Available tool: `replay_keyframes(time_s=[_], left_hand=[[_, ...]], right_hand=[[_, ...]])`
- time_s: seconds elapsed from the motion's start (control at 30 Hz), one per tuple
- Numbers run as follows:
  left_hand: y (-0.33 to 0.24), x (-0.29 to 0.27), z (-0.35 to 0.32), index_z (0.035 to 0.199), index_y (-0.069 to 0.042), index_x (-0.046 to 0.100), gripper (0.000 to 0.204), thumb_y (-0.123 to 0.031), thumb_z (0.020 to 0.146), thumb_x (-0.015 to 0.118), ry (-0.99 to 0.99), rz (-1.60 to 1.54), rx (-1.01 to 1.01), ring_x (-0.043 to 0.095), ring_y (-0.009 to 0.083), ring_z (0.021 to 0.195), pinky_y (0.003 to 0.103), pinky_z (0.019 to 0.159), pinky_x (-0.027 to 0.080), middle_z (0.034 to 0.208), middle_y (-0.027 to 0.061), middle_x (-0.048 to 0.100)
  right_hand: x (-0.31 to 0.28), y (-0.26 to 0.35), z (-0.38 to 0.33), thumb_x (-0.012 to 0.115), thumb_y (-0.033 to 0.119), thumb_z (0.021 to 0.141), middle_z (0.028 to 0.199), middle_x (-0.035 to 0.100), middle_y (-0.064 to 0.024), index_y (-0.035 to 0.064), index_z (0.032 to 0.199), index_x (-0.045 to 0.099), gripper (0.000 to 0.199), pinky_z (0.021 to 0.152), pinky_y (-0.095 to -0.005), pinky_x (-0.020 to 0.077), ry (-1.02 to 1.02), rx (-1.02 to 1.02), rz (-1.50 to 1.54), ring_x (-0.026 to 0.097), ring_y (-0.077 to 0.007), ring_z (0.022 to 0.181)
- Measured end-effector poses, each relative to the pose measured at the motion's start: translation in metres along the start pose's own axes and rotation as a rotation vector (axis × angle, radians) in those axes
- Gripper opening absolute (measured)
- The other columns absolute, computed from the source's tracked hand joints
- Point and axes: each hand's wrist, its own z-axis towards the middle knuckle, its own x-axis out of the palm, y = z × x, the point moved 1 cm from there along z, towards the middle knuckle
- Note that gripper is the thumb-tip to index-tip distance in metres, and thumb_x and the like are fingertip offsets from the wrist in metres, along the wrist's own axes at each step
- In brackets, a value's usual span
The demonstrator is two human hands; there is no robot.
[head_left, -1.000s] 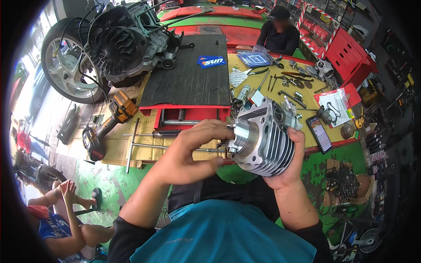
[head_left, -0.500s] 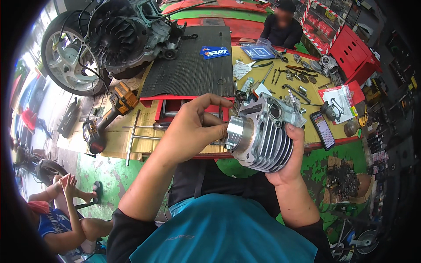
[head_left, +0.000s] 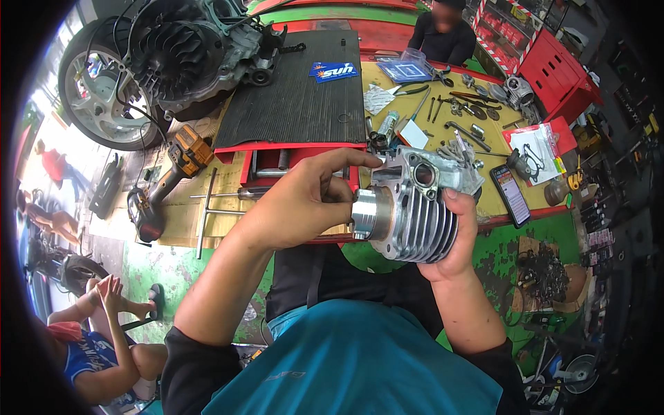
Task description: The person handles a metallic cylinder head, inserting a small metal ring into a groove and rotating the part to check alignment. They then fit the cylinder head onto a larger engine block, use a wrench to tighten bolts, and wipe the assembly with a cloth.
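My right hand (head_left: 453,252) has the finned metal cylinder (head_left: 422,225): wrapped around its right side, thumb up along the near-right edge by the fins, palm low against it, other fingers mostly hidden behind and under. Grip is closed and carrying the weight. Right forearm rises from the lower right, fairly upright, wrist close to straight.

Cylinder is up in front of my torso, off the table (head_left: 432,142), lying sideways, with a bright round metal piece (head_left: 370,214) sticking out of its left end.

My left hand (head_left: 297,200) comes in from the left, forearm slanting up to the right, back of the hand toward the camera. Index is stretched out, its tip at the cylinder's upper left edge; the other fingers are bent, and thumb and curled fingers sit at the outer end of the round piece. Can't tell if they actually pinch it or just touch; the contact is partly hidden.

Beyond my right hand, a phone (head_left: 510,196) lies on the table. Left of my left hand, a T-handle tool (head_left: 206,216).
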Motion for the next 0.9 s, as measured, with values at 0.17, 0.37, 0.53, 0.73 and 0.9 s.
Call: replay_keyframes(time_s=[0.17, 0.37, 0.53, 0.73, 0.9], left_hand=[[-0.005, 0.012, -0.004, 0.136, 0.001, 0.054, 0.052, 0.01, 0.085, 0.06, -0.133, -0.109, 0.02, 0.057, 0.0031, 0.073, 0.022, 0.076, 0.046, 0.079, -0.0025, 0.063], [0.009, 0.032, -0.018, 0.133, 0.002, 0.052, 0.033, 0.001, 0.1, 0.056, -0.245, 0.012, 0.235, 0.066, 0.0098, 0.093, 0.027, 0.081, 0.052, 0.098, 0.0073, 0.072], [0.028, 0.032, -0.012, 0.119, 0.002, 0.058, 0.041, -0.027, 0.092, 0.071, -0.22, 0.302, 0.554, 0.059, 0.0373, 0.112, 0.045, 0.098, 0.045, 0.111, 0.0192, 0.061], [0.057, 0.045, 0.008, 0.107, 0.001, 0.064, 0.045, -0.04, 0.09, 0.075, -0.474, 0.309, 0.699, 0.058, 0.038, 0.118, 0.046, 0.099, 0.046, 0.13, 0.0234, 0.051], [0.051, 0.057, 0.032, 0.088, 0.002, 0.059, 0.034, -0.027, 0.091, 0.076, -0.534, -0.024, 0.903, 0.063, 0.0378, 0.114, 0.042, 0.097, 0.051, 0.129, 0.0276, 0.057]], right_hand=[[0.005, 0.004, -0.001, 0.052, 0.042, 0.094, 0.118, 0.072, -0.0137, 0.0015, 0.129, 0.061, 0.054, 0.096, -0.042, 0.0553, -0.015, 0.027, 0.046, 0.071, -0.0268, 0.105], [0.001, 0.012, -0.001, 0.052, 0.044, 0.094, 0.119, 0.071, -0.0133, 0.0024, 0.129, 0.061, 0.055, 0.096, -0.0416, 0.0547, -0.049, 0.017, 0.09, 0.07, -0.0271, 0.105], [0.006, 0.013, 0.0, 0.058, 0.043, 0.093, 0.112, 0.073, -0.0112, 0.0029, 0.123, 0.064, 0.051, 0.089, -0.0374, 0.058, -0.141, -0.021, 0.071, 0.072, -0.0232, 0.097], [0.012, 0.005, -0.001, 0.058, 0.044, 0.093, 0.112, 0.073, -0.011, 0.0027, 0.123, 0.064, 0.051, 0.089, -0.0372, 0.0576, -0.101, 0.028, 0.108, 0.072, -0.0227, 0.097], [0.018, 0.001, -0.001, 0.058, 0.042, 0.094, 0.116, 0.071, -0.0115, 0.002, 0.127, 0.061, 0.052, 0.091, -0.038, 0.0573, -0.062, 0.02, 0.123, 0.071, -0.0224, 0.101]])
